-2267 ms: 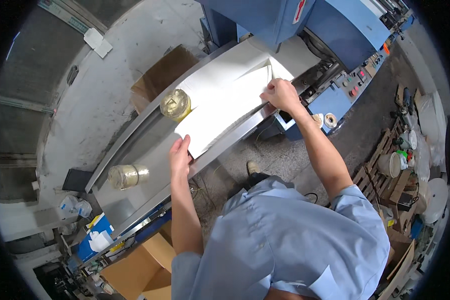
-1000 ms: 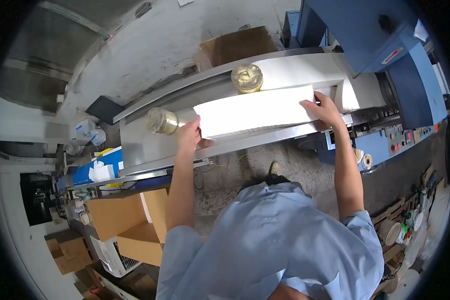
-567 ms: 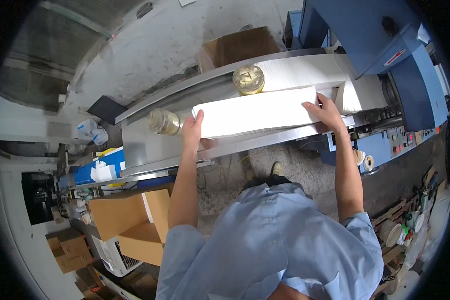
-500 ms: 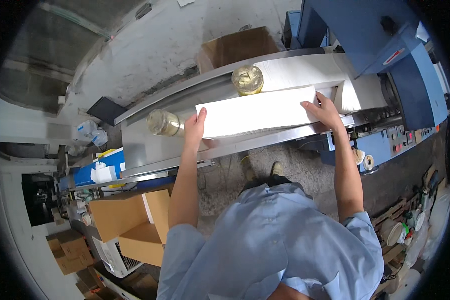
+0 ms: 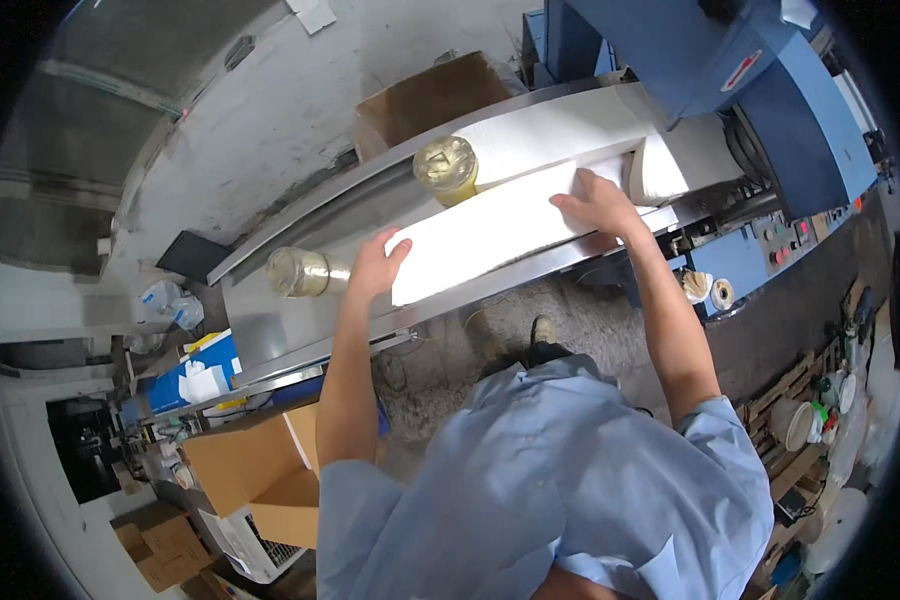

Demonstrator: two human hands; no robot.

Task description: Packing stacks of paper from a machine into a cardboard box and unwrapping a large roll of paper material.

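Note:
A long stack of white paper sheets (image 5: 490,240) lies slantwise on the metal conveyor table (image 5: 255,310). My left hand (image 5: 375,265) is closed at its left end, fingers by the far corner and thumb against the end. At the right end my right hand (image 5: 602,208) grips the far edge, thumb on the top sheet; some fingertips are hidden. Behind the stack stands a yellowish cylinder (image 5: 446,165) wrapped in clear tape. A second taped cylinder (image 5: 298,272) lies left of my left hand.
More white paper (image 5: 540,135) runs along the table toward a blue machine (image 5: 800,130) at the right, with a button panel (image 5: 782,243) below. A cardboard box (image 5: 425,100) is behind the table. An open carton (image 5: 235,455) stands at the lower left.
My left hand has shifted toward the far corner of the stack's left end. My right hand reaches further over the far edge. The stack lies more slanted in the view, which has itself shifted.

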